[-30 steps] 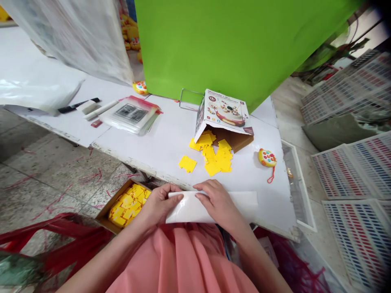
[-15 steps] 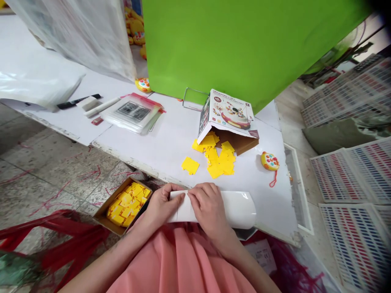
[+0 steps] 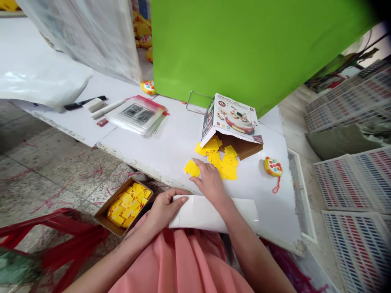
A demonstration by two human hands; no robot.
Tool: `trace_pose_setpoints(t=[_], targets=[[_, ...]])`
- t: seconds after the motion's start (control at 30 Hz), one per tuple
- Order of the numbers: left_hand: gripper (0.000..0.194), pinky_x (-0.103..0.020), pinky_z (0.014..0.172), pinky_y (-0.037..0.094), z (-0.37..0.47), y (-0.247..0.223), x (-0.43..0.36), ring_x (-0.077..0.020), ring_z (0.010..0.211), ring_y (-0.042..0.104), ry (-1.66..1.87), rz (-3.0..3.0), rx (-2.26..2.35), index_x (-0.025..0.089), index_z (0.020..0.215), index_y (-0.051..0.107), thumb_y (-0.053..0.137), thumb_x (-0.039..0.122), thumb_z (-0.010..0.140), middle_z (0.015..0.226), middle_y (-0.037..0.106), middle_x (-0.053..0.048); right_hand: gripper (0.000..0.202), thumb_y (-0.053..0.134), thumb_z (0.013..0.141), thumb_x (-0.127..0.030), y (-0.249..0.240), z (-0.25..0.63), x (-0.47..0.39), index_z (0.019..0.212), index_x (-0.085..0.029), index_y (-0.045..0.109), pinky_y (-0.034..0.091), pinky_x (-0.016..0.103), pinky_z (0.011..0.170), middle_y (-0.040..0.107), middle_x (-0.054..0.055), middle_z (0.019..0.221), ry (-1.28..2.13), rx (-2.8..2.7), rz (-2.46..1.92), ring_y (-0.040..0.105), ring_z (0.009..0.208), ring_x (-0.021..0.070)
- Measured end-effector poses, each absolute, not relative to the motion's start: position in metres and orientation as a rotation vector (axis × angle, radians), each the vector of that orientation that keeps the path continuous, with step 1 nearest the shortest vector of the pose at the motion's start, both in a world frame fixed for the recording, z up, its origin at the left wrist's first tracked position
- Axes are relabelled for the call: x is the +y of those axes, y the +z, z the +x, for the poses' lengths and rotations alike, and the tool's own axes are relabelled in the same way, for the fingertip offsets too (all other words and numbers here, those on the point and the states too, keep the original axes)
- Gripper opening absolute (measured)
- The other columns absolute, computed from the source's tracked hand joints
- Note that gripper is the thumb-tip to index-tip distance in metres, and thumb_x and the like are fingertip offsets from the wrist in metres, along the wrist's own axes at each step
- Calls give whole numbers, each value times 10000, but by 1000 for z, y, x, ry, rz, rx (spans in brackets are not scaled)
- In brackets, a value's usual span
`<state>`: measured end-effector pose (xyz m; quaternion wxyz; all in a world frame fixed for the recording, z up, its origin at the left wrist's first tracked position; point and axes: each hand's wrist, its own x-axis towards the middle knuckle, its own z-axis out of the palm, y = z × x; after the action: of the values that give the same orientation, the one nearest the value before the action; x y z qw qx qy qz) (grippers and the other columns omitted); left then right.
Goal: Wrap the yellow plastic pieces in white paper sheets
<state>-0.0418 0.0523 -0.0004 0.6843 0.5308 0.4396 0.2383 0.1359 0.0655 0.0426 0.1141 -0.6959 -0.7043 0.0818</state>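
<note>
My left hand [image 3: 170, 208] pinches the left end of a long, glossy white sheet [image 3: 195, 211], which lies along the table's front edge. My right hand [image 3: 210, 180] reaches over the sheet, thumb and fingers apart, at the right side of a single flat yellow piece [image 3: 192, 168]. Whether its fingertips touch that piece I cannot tell. Just beyond, a pile of similar yellow pieces [image 3: 229, 162] spills from the open end of a printed cardboard box [image 3: 235, 116] lying on its side.
A small yellow toy with coloured buttons [image 3: 273, 166] lies at the right. At the left are plastic bags with a printed label [image 3: 134, 116] and a black marker [image 3: 85, 102]. A carton of yellow pieces [image 3: 124, 207] stands below the table edge. A green panel [image 3: 244, 49] rises behind.
My right hand has let go of the white sheet and moved forward to the single yellow piece. My left hand still grips the sheet's left end. The view has shifted slightly.
</note>
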Motion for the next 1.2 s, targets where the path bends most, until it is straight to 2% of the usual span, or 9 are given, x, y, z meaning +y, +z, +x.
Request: trace_pose_setpoints(t=[0.2, 0.33, 0.43, 0.5, 0.57, 0.73, 0.97, 1.1, 1.2], targets=[[303, -186, 503, 354, -36, 1, 50, -100, 553, 453, 558, 1178, 1010, 131, 741, 602, 571, 431, 769, 617, 559, 4, 607, 455, 837, -135, 42, 133, 61, 1390, -224, 221, 430, 343, 796, 609, 97, 1012, 163, -2238, -2117, 537, 936, 236], [312, -178, 475, 324, -31, 0, 48, -84, 520, 419, 587, 1120, 1011, 128, 678, 574, 600, 432, 745, 579, 523, 19, 562, 366, 828, -79, 42, 141, 54, 1363, -230, 283, 448, 376, 817, 597, 93, 991, 174, -1931, -2124, 554, 923, 227], [288, -172, 472, 318, -26, 0, 47, -76, 521, 411, 616, 1067, 979, 135, 843, 618, 620, 404, 740, 607, 505, 33, 523, 400, 817, -122, 45, 147, 48, 1320, -250, 329, 488, 367, 805, 573, 46, 948, 438, -1475, -1944, 579, 857, 181], [374, -171, 479, 327, -22, 2, 46, -73, 526, 416, 635, 1017, 940, 161, 1038, 600, 631, 384, 740, 644, 511, 38, 524, 453, 807, -182, 49, 146, 41, 1307, -275, 326, 535, 336, 721, 544, 12, 898, 712, -1178, -1768, 588, 795, 154], [439, -176, 506, 356, -17, 6, 46, -77, 553, 448, 641, 960, 872, 174, 1125, 575, 640, 372, 738, 701, 550, 24, 541, 502, 791, -229, 52, 142, 32, 1297, -299, 324, 557, 313, 662, 523, -3, 894, 923, -963, -1615, 587, 797, 147], [398, -220, 629, 433, -6, 16, 42, -140, 719, 560, 578, 796, 663, 151, 1099, 608, 623, 358, 760, 890, 657, -58, 601, 546, 776, -232, 54, 130, 4, 1313, -329, 293, 560, 339, 696, 519, -20, 894, 1087, -793, -1500, 590, 809, 140], [366, -197, 576, 416, -4, 14, 37, -108, 629, 556, 520, 681, 722, 142, 994, 631, 663, 381, 718, 812, 670, -40, 663, 529, 778, -177, 53, 136, -23, 1358, -307, 236, 525, 315, 728, 545, -40, 775, 1035, -998, -1703, 599, 723, 124], [335, -176, 509, 369, -4, 14, 36, -72, 530, 503, 473, 675, 742, 130, 909, 618, 673, 388, 702, 719, 634, -9, 619, 548, 771, -195, 59, 144, -26, 1327, -279, 288, 508, 322, 784, 588, 17, 950, 931, -1133, -1792, 597, 857, 147], [369, -178, 505, 356, -3, 14, 35, -71, 526, 492, 468, 724, 743, 135, 971, 594, 656, 393, 716, 737, 627, -10, 360, 548, 791, -249, 68, 153, -22, 1141, -244, 467, 483, 332, 849, 547, 53, 1119, 809, -1239, -1799, 539, 1025, 174]])
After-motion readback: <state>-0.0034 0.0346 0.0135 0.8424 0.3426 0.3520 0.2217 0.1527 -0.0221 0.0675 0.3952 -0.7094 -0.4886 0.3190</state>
